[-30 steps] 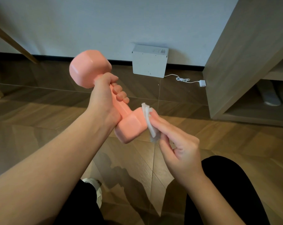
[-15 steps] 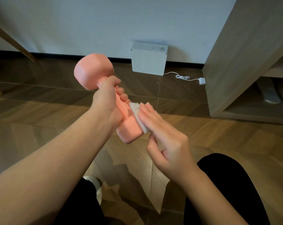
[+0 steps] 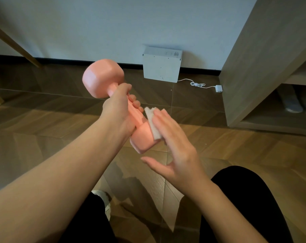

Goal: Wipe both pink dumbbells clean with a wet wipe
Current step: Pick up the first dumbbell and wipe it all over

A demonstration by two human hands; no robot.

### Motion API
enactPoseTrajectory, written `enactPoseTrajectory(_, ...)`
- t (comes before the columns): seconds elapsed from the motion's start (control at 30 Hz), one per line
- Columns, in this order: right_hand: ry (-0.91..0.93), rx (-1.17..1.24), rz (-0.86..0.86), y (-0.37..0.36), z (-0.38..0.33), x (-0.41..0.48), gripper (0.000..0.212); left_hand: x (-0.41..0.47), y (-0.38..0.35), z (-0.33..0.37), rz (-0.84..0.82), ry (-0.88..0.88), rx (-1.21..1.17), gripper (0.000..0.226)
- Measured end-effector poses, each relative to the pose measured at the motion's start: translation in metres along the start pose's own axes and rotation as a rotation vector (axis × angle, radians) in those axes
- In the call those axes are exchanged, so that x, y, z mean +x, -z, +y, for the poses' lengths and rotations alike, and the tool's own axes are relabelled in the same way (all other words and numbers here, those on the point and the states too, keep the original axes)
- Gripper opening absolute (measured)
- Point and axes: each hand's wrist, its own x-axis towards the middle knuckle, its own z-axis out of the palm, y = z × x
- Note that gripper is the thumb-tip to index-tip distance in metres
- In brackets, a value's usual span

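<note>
left grip holds dumbbell | right grip presses wipe | handle mostly hidden

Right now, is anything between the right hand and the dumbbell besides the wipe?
Nothing else visible. The right hand presses the wet wipe with flat fingers straight onto the near head of the pink dumbbell. The left hand grips the handle just above, beside the wipe and not under it.

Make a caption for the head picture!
Left hand grips the pink dumbbell; right hand presses a wipe on its end.
</note>
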Motion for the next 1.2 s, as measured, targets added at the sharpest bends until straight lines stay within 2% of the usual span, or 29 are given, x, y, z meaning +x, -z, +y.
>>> enactPoseTrajectory(0.1,-0.095,0.07,0.082,0.002,0.0,0.008,0.094,-0.003,-0.001,-0.001,-0.12,0.051,-0.068,0.019)
enactPoseTrajectory(0.2,-0.248,0.223,0.208,0.008,-0.001,0.005,0.09,-0.008,-0.005,-0.001,-0.321,0.039,-0.115,0.016)
enactPoseTrajectory(0.27,-0.346,0.403,0.225,0.011,-0.006,0.003,0.087,-0.012,-0.009,-0.001,-0.458,0.001,-0.105,0.02)
enactPoseTrajectory(0.33,-0.391,0.563,0.208,0.011,-0.011,0.003,0.085,-0.017,-0.012,0.001,-0.518,-0.018,-0.138,0.026)
enactPoseTrajectory(0.43,-0.373,0.525,0.153,0.011,-0.015,0.004,0.084,-0.019,-0.013,0.006,-0.468,-0.035,-0.147,0.035)
enactPoseTrajectory(0.57,-0.265,0.359,0.183,0.011,-0.018,-0.003,0.076,-0.016,-0.007,0.014,-0.36,-0.067,-0.129,0.037)
enactPoseTrajectory(0.73,-0.295,0.526,0.158,0.012,-0.016,0.009,0.057,-0.019,-0.005,0.008,-0.343,-0.054,-0.071,0.038)
enactPoseTrajectory(0.9,-0.232,0.499,0.191,0.013,-0.015,-0.007,0.046,-0.018,-0.005,0.013,-0.306,-0.101,-0.055,0.036)
enactPoseTrajectory(1.03,-0.239,0.466,0.181,0.015,-0.015,0.007,0.046,-0.019,-0.006,0.009,-0.307,-0.078,-0.045,0.035)
enactPoseTrajectory(1.2,-0.144,0.383,0.18,0.013,-0.02,-0.006,0.044,-0.017,-0.004,0.013,-0.254,-0.077,-0.052,0.033)
